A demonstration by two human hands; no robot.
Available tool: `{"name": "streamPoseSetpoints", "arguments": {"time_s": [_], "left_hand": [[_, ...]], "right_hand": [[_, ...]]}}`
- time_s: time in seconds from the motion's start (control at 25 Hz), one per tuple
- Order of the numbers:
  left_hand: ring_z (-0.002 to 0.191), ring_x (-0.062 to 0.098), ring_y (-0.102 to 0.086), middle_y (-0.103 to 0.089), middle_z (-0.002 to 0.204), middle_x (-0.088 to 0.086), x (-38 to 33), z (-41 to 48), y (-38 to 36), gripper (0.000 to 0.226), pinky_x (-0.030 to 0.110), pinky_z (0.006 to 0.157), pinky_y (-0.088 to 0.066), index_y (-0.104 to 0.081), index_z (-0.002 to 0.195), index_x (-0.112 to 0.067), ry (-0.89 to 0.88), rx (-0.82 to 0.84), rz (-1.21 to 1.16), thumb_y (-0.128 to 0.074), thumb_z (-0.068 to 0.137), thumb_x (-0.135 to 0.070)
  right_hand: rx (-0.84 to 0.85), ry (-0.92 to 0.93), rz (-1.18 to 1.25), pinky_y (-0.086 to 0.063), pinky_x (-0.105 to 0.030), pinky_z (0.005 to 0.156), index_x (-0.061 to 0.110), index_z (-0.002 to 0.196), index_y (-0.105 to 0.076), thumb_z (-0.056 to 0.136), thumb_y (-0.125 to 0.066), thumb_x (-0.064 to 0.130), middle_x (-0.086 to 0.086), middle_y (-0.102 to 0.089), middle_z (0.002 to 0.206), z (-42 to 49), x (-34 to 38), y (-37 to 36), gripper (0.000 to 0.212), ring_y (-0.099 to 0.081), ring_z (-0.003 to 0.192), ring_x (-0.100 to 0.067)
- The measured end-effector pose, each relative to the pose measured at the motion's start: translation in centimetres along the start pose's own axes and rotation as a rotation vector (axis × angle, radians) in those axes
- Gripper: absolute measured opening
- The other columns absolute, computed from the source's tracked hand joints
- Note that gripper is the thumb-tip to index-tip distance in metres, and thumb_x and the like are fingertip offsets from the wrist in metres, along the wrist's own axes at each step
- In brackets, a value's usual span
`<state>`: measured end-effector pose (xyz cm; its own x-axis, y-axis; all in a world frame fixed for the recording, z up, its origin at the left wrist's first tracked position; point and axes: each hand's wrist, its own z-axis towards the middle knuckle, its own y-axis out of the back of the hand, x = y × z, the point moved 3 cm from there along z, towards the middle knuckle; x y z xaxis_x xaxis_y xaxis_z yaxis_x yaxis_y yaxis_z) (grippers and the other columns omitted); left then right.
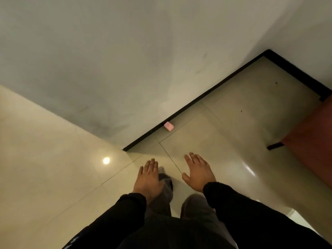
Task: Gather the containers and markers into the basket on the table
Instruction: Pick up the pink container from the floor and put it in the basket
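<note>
- While held out over the tiled floor (pixel 233 123), the left hand (pixel 148 178) lies flat, fingers straight, holding nothing.
- Right hand (pixel 198 172): fingers spread, empty.
- Small pink box (pixel 168 126), rounded corners, lies on the floor against the black skirting (pixel 215 88), ahead of both hands.

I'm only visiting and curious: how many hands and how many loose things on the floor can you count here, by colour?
Hands: 2, left hand and right hand, both empty
Small pink thing by the black skirting: 1
Total: 3
</note>
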<state>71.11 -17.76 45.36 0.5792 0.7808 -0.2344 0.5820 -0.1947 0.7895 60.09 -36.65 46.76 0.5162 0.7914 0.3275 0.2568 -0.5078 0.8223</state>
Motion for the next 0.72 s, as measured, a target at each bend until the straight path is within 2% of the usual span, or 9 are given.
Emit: {"name": "streamPoseSetpoints", "arguments": {"time_s": [0.12, 0.28, 0.44, 0.6, 0.72], "left_hand": [[0.152, 0.021, 0.013, 0.013, 0.166, 0.003, 1.8, 9.8, 0.8, 0.084, 0.043, 0.122, 0.006, 0.005, 0.158, -0.016, -0.005, 0.023, 0.041, -0.034, 0.097, -0.058], [0.153, 0.024, 0.010, 0.010, 0.167, 0.007, 3.5, 23.7, -4.1, 0.088, 0.043, 0.120, 0.005, 0.005, 0.158, -0.014, -0.006, 0.036, 0.071, -0.041, 0.094, -0.053], [0.153, 0.026, 0.005, 0.004, 0.167, 0.009, 6.8, 38.2, -13.9, 0.091, 0.043, 0.117, 0.006, 0.001, 0.158, -0.013, 0.019, -0.003, 0.086, -0.045, 0.092, -0.056], [0.153, 0.027, 0.004, 0.002, 0.167, 0.009, 10.0, 48.0, -21.8, 0.093, 0.044, 0.117, 0.005, 0.001, 0.157, -0.014, 0.063, 0.003, 0.104, -0.046, 0.091, -0.061], [0.153, 0.026, 0.006, 0.003, 0.167, 0.009, 12.7, 55.2, -26.3, 0.096, 0.046, 0.121, -0.001, 0.002, 0.158, -0.011, 0.080, 0.004, 0.039, -0.048, 0.091, -0.059]], "right_hand": [[-0.006, -0.039, 0.040, -0.020, -0.045, 0.120, 0.024, 0.157, -0.014, 0.092, -0.045, 0.052, -0.005, -0.013, 0.166, 10.0, -0.8, 0.8, 0.078, -0.013, 0.151, -0.026], [-0.039, -0.008, 0.054, -0.017, -0.044, 0.121, 0.023, 0.157, -0.014, 0.093, -0.045, 0.051, -0.005, -0.011, 0.166, 23.9, -4.1, -3.3, 0.077, -0.011, 0.152, -0.025], [-0.002, 0.032, -0.005, -0.018, -0.046, 0.122, 0.021, 0.157, -0.014, 0.094, -0.048, 0.050, -0.007, -0.013, 0.166, 37.4, -8.9, -12.9, 0.078, -0.012, 0.152, -0.027], [0.026, 0.034, -0.054, -0.018, -0.047, 0.123, 0.021, 0.158, -0.014, 0.094, -0.051, 0.048, -0.008, -0.012, 0.166, 47.0, -12.5, -21.4, 0.078, -0.011, 0.152, -0.029], [0.009, -0.015, 0.012, -0.022, -0.045, 0.121, 0.018, 0.158, -0.015, 0.093, -0.055, 0.045, -0.009, -0.014, 0.165, 54.3, -14.7, -27.2, 0.080, -0.014, 0.151, -0.030]]}}
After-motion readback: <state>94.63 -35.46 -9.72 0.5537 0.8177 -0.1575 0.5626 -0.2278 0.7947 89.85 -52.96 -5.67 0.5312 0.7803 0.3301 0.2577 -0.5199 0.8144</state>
